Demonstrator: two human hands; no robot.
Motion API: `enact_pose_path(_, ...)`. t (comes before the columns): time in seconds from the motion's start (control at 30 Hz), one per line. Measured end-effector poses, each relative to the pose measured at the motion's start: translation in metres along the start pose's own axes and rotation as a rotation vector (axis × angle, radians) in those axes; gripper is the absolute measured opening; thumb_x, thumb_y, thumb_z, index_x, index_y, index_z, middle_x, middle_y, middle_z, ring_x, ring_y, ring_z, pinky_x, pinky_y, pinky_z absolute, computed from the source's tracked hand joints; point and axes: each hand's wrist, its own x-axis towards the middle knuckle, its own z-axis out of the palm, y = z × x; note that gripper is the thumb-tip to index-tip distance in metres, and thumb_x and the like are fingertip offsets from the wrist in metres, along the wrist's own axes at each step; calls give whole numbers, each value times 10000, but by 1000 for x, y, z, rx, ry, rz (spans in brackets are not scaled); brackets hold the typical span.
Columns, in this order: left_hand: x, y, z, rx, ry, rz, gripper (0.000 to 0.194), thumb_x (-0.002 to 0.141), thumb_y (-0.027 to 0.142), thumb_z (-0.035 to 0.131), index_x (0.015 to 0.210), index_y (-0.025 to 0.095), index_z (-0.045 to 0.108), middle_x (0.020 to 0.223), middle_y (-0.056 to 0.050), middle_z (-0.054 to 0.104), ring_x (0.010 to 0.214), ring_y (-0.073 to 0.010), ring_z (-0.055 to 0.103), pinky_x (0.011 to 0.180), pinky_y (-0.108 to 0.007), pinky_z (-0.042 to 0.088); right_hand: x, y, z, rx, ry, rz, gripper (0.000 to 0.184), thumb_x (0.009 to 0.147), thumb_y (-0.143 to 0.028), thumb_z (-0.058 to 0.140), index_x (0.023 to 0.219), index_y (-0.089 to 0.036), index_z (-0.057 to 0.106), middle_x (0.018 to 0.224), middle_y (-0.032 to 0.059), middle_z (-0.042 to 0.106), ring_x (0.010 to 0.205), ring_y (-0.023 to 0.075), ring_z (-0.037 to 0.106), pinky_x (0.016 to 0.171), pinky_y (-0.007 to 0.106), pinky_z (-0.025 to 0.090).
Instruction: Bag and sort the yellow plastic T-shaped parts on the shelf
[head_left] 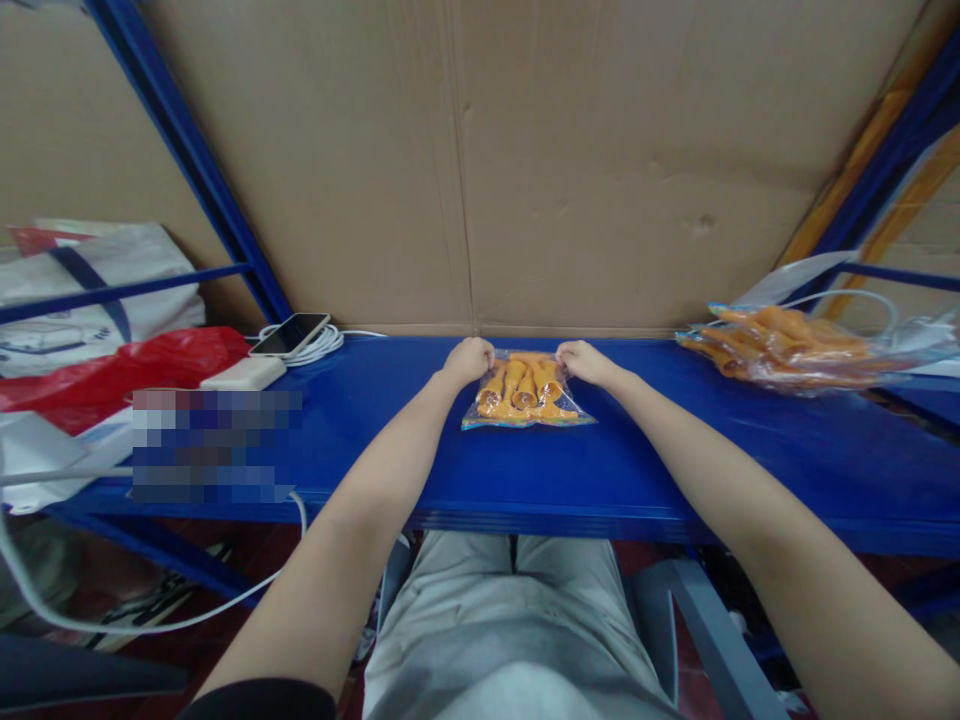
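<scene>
A clear plastic bag point(527, 392) holding several orange, horn-shaped pieces lies on the blue shelf top in front of me. My left hand point(470, 360) is closed on its far left corner. At the far right corner, my right hand point(586, 361) grips the plastic in the same way. Along the bag's near edge runs a thin blue strip. What the orange pieces are, I cannot tell.
More bags of orange pieces point(787, 345) lie at the right. On the left are a phone point(292, 335) on a coiled white cable point(319, 347), a white power adapter point(244, 374), a red plastic bag point(187, 350) and a white bag point(150, 270). Cardboard point(570, 180) stands behind the blue shelf point(637, 460).
</scene>
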Motion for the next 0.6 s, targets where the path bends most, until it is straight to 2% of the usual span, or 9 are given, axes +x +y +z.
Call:
enact_pose_path(0.13, -3, 4, -3, 112, 0, 15, 251, 695, 37, 555, 687, 195, 751, 853, -61, 771, 886, -211, 708, 768, -262, 507, -4, -8, 1, 77, 11, 95, 344, 878, -150, 422, 543, -209, 477, 422, -33, 452, 410, 106, 438, 491, 230, 356)
enact_pose_path(0.27, -5, 7, -7, 184, 13, 53, 238, 755, 63, 551, 725, 187, 752, 941, -86, 758, 925, -228, 697, 777, -283, 509, -7, -13, 2, 67, 23, 128, 482, 971, -368, 527, 520, -205, 482, 411, -21, 484, 376, 90, 433, 464, 226, 361)
enact_pose_path(0.43, -7, 9, -11, 206, 99, 81, 272, 823, 62, 510, 762, 179, 748, 982, -94, 735, 945, -230, 680, 790, -297, 501, -8, -14, 3, 82, 69, 87, 470, 903, -455, 690, 571, -203, 471, 408, -42, 489, 384, 73, 449, 468, 194, 364)
enact_pose_path(0.53, -9, 11, -13, 190, 153, 88, 278, 843, 59, 506, 759, 181, 741, 1002, -89, 720, 936, -222, 673, 773, -293, 489, -8, -18, 3, 217, 125, 119, 386, 825, -447, 790, 738, -211, 497, 447, -75, 513, 393, 81, 481, 434, 180, 375)
enact_pose_path(0.6, -10, 12, -15, 179, 184, 86, 277, 853, 57, 508, 762, 184, 737, 1028, -79, 713, 916, -211, 672, 748, -287, 479, -9, -22, 0, 294, 111, 155, 353, 802, -406, 822, 846, -204, 535, 497, -76, 555, 414, 86, 512, 421, 178, 399)
